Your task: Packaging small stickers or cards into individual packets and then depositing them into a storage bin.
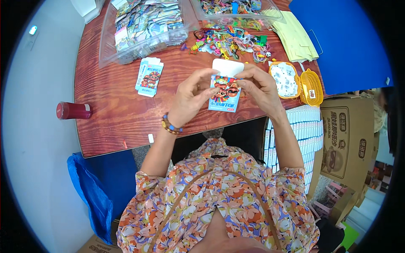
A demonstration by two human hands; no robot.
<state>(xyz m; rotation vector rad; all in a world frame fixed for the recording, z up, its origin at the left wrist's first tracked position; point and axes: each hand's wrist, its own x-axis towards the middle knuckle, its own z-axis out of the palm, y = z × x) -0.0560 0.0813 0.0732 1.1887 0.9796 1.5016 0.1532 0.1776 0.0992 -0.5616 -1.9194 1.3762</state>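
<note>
Between my two hands, over the table, is a small blue printed carton [224,100] with its white top flap [228,66] raised. My left hand [195,93] pinches the carton's left side, thumb on the printed front. On the other side my right hand [258,86] grips the upper right edge, thumb near the opening. Whatever is inside the carton is hidden. To the left, a few flat cartons [149,77] of the same print lie on the wooden table [114,126].
A clear bin [147,29] of cards stands at the back left. Trinkets [232,42] are heaped beside another bin. Yellow baskets [311,88], one with white packets [284,80], sit at right, above rows of packed cartons [301,130]. A red bottle [75,110] lies at the left edge.
</note>
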